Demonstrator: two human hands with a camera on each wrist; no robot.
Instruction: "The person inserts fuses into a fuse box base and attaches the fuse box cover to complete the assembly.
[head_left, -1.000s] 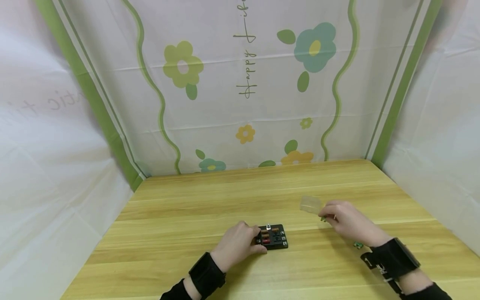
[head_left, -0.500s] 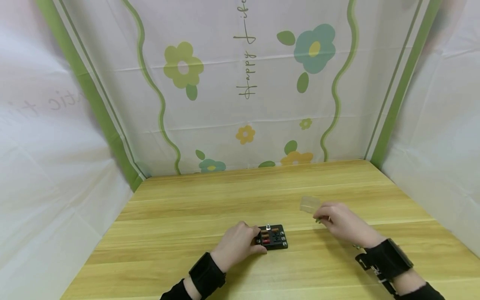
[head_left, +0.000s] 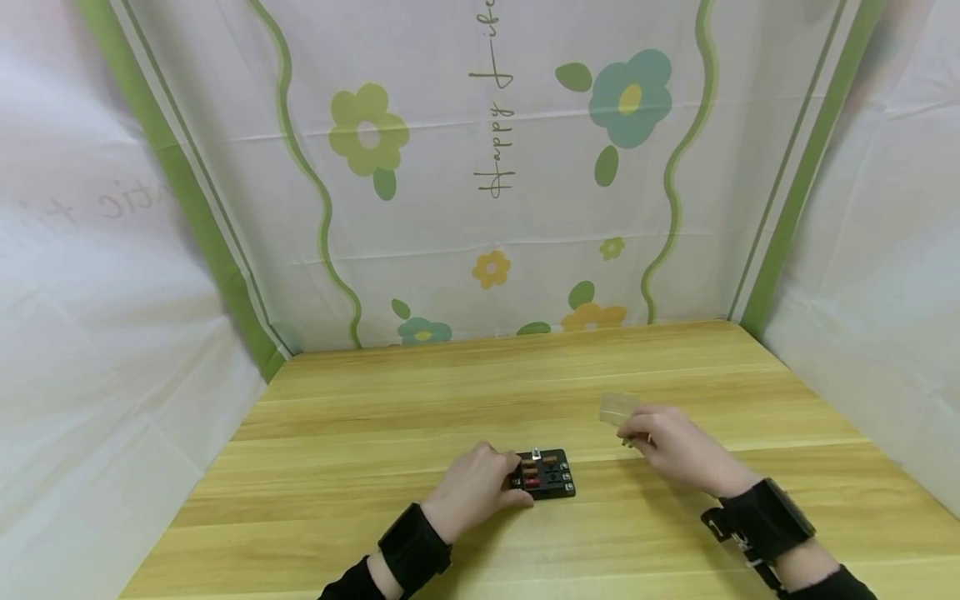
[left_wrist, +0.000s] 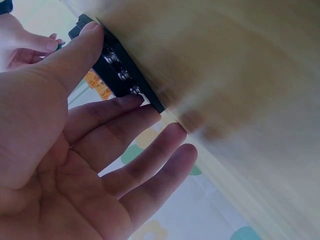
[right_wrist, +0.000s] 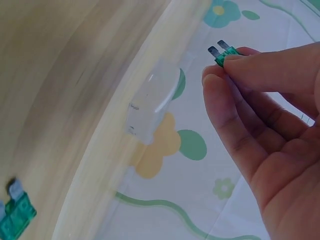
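A black fuse box (head_left: 555, 485) lies on the wooden table, its left end gripped between the thumb and fingers of my left hand (head_left: 471, 490). Several blade fuses are seated in it, orange-brown ones (left_wrist: 98, 85) and a red one (head_left: 532, 483). Metal screw terminals (left_wrist: 122, 75) line its side in the left wrist view. To the right of the box, above the table, my right hand (head_left: 682, 450) pinches a green blade fuse (right_wrist: 226, 54) between thumb and fingers. Its two metal prongs point away from the fingertips.
A clear plastic cover (head_left: 617, 407) lies on the table just beyond my right fingertips. Another green blade fuse (right_wrist: 19, 217) rests on the table (head_left: 360, 467), visible in the right wrist view. White floral curtains (head_left: 420, 208) enclose the table's back and sides.
My right hand has moved a little to the left with the green blade fuse, closer to the fuse box. The left hand and the box have stayed put.
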